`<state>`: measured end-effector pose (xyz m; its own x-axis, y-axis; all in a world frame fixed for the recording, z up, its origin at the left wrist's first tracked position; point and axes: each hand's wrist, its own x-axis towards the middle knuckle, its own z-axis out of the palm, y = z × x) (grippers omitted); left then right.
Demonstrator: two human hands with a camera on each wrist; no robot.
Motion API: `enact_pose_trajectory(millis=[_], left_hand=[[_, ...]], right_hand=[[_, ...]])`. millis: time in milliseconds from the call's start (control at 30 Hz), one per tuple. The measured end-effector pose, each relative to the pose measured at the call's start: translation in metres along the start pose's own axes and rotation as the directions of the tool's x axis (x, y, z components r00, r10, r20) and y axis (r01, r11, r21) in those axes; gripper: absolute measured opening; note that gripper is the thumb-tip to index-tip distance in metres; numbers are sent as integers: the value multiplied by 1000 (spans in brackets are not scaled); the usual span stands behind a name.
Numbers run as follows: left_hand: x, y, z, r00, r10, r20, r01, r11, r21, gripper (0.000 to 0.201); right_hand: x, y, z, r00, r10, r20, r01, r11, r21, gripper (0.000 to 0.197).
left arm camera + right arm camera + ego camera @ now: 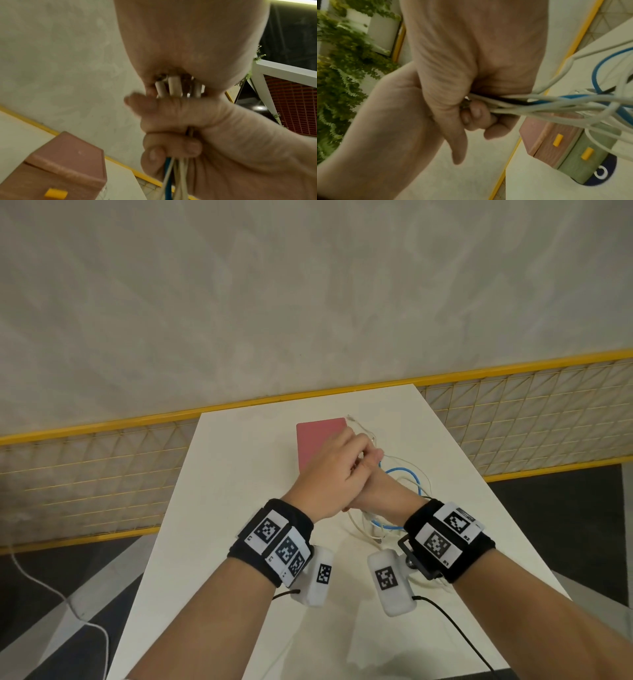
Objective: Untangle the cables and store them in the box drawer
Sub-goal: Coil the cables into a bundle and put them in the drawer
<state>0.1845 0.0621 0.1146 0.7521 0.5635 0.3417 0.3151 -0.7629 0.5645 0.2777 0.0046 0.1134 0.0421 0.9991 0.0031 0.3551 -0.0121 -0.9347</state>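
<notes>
A tangle of white and blue cables (404, 474) lies on the white table (222, 508), right of the pink-topped drawer box (315, 440). My left hand (335, 470) lies over my right hand (380, 491), and both grip the same bundle. In the left wrist view, white cable ends (173, 86) come out of my left fist, and my right hand (171, 143) curls round the strands just below. The right wrist view has the cables (556, 102) fanning out of my right hand (471, 60) toward the box (556, 142). Its pink and green drawers with yellow handles look closed.
A yellow-framed mesh fence (102, 474) runs behind the table, under a grey wall. A white cord (34, 577) trails on the floor at the left. A thin black wire (445, 614) runs from my right wrist unit across the near table. A dark blue ring mark (604, 174) sits under the box.
</notes>
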Motion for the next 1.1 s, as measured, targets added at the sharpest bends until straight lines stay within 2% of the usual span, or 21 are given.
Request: enact_pose_trajectory(millis=[100,200,267,300,400,433,500,533,567,600,633,667,733,767,800,867,933,967,1033,1067,1100], left_hand=[[0,-3,2,999,20,30,-21,999,45,23],[0,-3,3,997,74,30,-78,983,164,18],[0,-5,4,998,59,-5,-57,973,225,20],[0,-5,5,999,49,-17,-44,975,220,23],[-2,-2,7,999,32,13,-33,993,117,40],[-2,-1,8,999,43,8,-44,991,124,42],[-2,-2,9,996,73,-47,-66,989,129,39],[-3,-4,11,992,82,-91,-73,992,102,34],[-3,-5,13,987,89,-137,-80,994,70,29],[-3,-5,16,981,80,-178,-75,997,33,26],[-4,-6,17,977,45,-209,-50,999,-19,24],[-3,-7,16,970,-3,-242,-17,997,-80,23],[-2,-14,11,932,-145,-332,77,975,-210,27],[-1,-20,7,904,-235,-358,131,948,-290,30],[0,-28,3,883,-323,-340,191,910,-368,33],[-1,-37,-4,868,-449,-213,329,840,-432,42],[-4,-40,-9,854,-497,-155,423,836,-349,43],[-7,-39,-11,860,-460,-218,402,877,-264,41],[-12,-26,-18,899,-214,-381,180,976,-123,30],[-14,-19,-18,934,-52,-354,34,998,-55,29],[-16,-10,-15,968,74,-239,-76,997,3,37]], right_hand=[[0,6,0,999,-47,-17,47,999,16,47],[-2,12,-4,999,-24,-36,28,992,122,33],[-1,10,-4,997,-46,-55,55,984,171,30],[0,10,-3,996,-50,-77,60,989,131,30],[1,11,-1,990,-47,-137,54,997,50,25],[2,15,-2,990,-31,-136,44,995,93,40],[-1,27,-4,994,-27,-104,45,984,175,96],[-2,29,-5,996,-21,-82,38,977,210,116],[-3,31,-7,998,-11,-59,26,969,245,123],[-4,30,-8,999,-8,-51,22,960,278,121],[-5,28,-8,999,-16,-50,29,963,270,109],[-5,26,-10,998,-42,-52,52,976,211,83],[-8,26,-16,997,-72,5,72,996,-44,18],[-11,29,-20,996,-73,50,79,987,-141,6],[-14,34,-24,994,-71,80,88,970,-229,16],[-18,38,-30,991,-99,87,122,933,-340,26],[-20,37,-32,986,-132,102,164,883,-440,34],[-20,37,-34,986,-131,106,165,868,-469,37],[-17,36,-34,984,-121,129,171,835,-524,36],[-16,33,-33,980,-123,154,188,817,-545,32],[-15,31,-32,973,-128,194,216,806,-552,27]])
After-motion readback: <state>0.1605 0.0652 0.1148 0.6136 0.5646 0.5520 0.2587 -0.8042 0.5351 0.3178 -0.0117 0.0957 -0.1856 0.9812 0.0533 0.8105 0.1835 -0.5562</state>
